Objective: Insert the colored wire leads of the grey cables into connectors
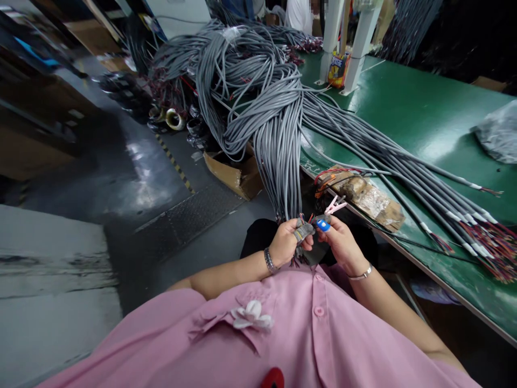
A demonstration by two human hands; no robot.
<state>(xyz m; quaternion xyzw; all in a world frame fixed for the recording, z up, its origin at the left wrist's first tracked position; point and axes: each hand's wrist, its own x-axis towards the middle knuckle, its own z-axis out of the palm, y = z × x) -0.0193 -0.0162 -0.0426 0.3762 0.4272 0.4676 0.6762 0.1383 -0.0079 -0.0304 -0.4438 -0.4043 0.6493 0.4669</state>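
Note:
My left hand (287, 242) is closed in a pinch low in front of my body, its covered thumb over thin coloured wires (301, 217) at a grey cable's end. Close against it, my right hand (339, 241) pinches at the same wires, with a blue cover on its thumb and a wrapped forefinger. The fingers hide most of the wire ends. A thick bundle of grey cables (278, 145) hangs off the table edge down to my hands. More dark wire ends show just below my left hand. A pink clip (335, 205) sits just beyond my right fingers.
On the green table (436, 124) lie grey cables with stripped, coloured wire ends (488, 248). At its near edge is a tape-wrapped block (365, 196). White posts (357, 48) stand farther back. An open cardboard box (236, 175) and wire coils (174, 119) are on the floor at left.

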